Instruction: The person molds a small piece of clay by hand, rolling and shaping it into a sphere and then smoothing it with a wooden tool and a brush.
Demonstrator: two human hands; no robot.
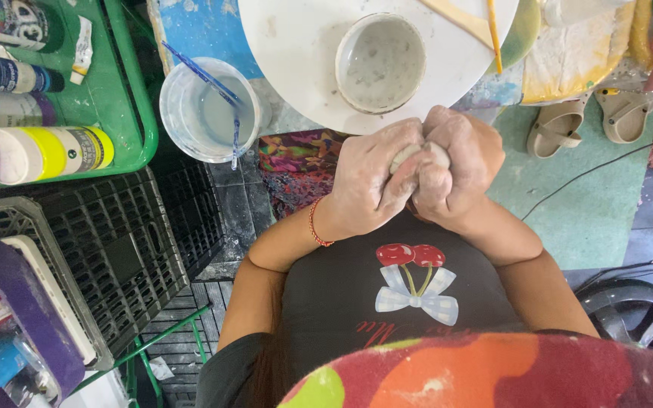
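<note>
2 hands meet over the lap, below the edge of a white round board [296, 45]; on that board sits a shallow grey-white bowl [381, 62], and to its left stands a clear tub of cloudy water [207, 109] with a blue brush [209, 79] leaning in it; further left a green tray [115, 91] carries paint bottles lying on their sides; smallest of all is the pale lump of clay [417, 155], wedged between both palms with only its top showing; the left hand [372, 177] and the right hand [459, 166] are pressed together around it, fingers curled, both dusted with clay; the lump lies equally near each hand; its long axis cannot be told.
</note>
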